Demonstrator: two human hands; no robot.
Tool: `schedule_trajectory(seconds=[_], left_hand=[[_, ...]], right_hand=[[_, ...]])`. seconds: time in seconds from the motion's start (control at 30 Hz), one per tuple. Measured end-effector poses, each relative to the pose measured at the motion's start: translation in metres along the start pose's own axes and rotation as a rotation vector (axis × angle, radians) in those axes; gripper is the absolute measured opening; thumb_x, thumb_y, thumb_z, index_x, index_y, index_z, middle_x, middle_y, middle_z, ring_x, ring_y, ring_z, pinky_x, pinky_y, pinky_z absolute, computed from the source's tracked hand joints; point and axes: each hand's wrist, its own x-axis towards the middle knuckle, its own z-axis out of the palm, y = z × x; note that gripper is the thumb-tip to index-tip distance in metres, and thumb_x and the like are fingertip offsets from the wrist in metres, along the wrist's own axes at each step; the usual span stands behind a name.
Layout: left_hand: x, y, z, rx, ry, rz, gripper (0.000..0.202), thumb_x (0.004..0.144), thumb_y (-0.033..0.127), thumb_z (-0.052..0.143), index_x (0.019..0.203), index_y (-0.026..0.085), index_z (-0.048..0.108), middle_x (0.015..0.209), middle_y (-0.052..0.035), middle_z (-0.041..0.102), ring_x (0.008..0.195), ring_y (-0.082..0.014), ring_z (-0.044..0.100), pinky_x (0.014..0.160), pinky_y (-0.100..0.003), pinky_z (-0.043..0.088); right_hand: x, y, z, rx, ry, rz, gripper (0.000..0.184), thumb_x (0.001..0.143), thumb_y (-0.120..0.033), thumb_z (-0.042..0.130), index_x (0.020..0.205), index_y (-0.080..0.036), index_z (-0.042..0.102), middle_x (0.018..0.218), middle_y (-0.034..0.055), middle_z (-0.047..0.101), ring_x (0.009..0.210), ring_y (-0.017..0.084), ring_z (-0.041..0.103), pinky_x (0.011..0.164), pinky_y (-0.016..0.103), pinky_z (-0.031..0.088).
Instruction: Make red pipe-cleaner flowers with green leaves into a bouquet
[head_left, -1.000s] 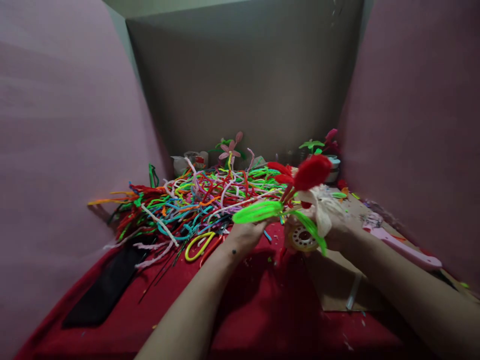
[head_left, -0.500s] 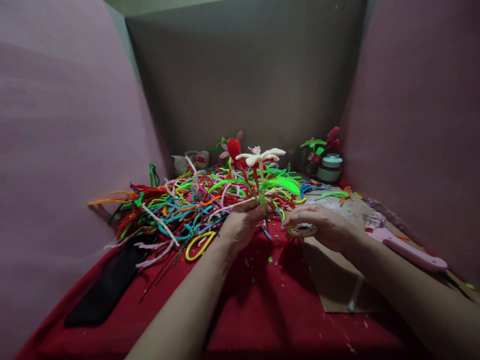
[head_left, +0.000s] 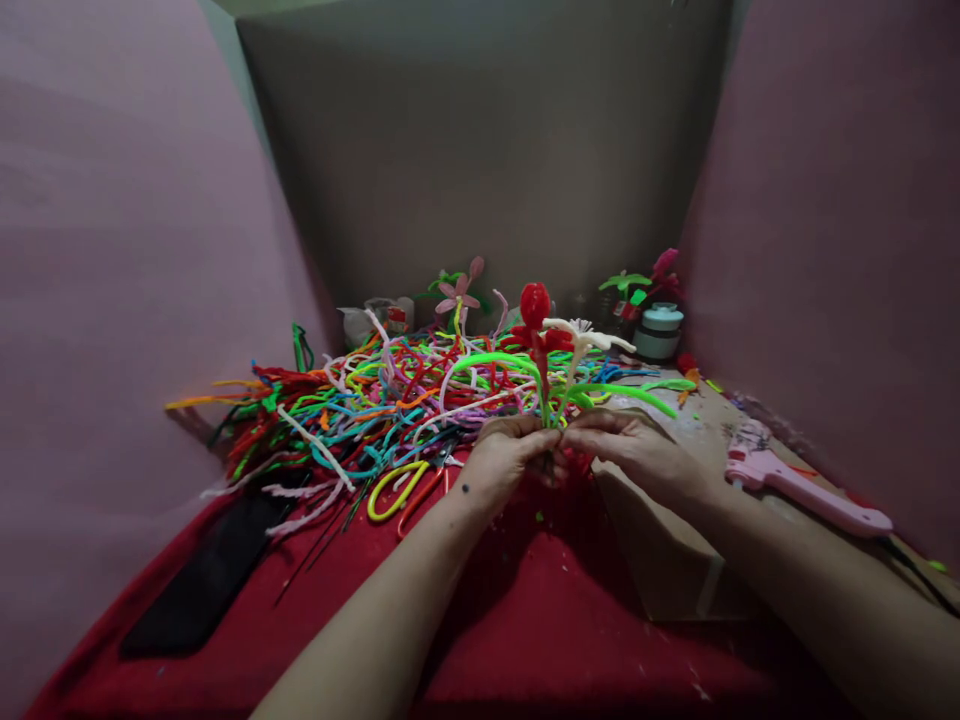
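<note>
My left hand (head_left: 517, 455) is closed around the green stems of a small bunch of pipe-cleaner flowers. A red bud-shaped flower (head_left: 535, 308) stands upright in the bunch, beside a white flower (head_left: 581, 335) with open petals. Long green leaves (head_left: 626, 395) arch out to both sides. Just below the blooms, my right hand (head_left: 630, 445) has its fingers pressed together against the stems and the left fingertips. What the right fingers pinch is hidden, and the roll of tape seen earlier does not show now.
Behind my left hand spreads a heap of coloured pipe cleaners (head_left: 390, 390), with yellow- and orange-handled scissors (head_left: 397, 492) at its front. A black phone-like slab (head_left: 195, 580) lies left. A pink glue gun (head_left: 810, 492) rests right, near a lidded jar (head_left: 658, 332). Cardboard (head_left: 667, 560) lies under my right arm.
The bunch has turned and shifted right, its red flower now upright. My right hand has come in to the stems, and the tape roll has gone out of sight.
</note>
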Motion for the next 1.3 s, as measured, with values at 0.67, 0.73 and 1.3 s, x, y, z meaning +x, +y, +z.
schedule_trajectory(seconds=[0.67,0.73,1.3], left_hand=[[-0.003,-0.009,0.005,0.572,0.167,0.283,0.013,0.074,0.021,0.054,0.064,0.016,0.061,0.049,0.0028,0.057,0.044,-0.0081,0.048,0.048,-0.019,0.038],[-0.004,-0.010,0.004,0.649,0.175,0.341,0.015,0.076,0.022,0.052,0.067,0.017,0.063,0.049,0.0032,0.056,0.045,-0.0079,0.048,0.049,-0.019,0.037],[-0.010,0.003,0.016,0.213,0.000,0.266,0.017,0.077,0.025,0.052,0.066,0.014,0.059,0.054,0.0016,0.054,0.050,-0.0083,0.049,0.053,-0.022,0.040]], right_hand=[[-0.001,0.008,0.013,-0.041,0.237,-0.031,0.017,0.073,-0.034,0.061,0.079,-0.022,0.072,0.079,-0.0003,0.070,0.080,0.019,0.062,0.077,0.031,0.046],[-0.001,0.007,0.016,-0.035,0.290,-0.013,0.016,0.072,-0.035,0.063,0.078,-0.022,0.072,0.079,-0.0003,0.071,0.080,0.021,0.063,0.075,0.032,0.047],[-0.001,0.011,0.027,0.239,0.367,-0.100,0.011,0.078,-0.030,0.056,0.079,-0.026,0.065,0.083,-0.0006,0.068,0.076,0.019,0.060,0.069,0.031,0.047]])
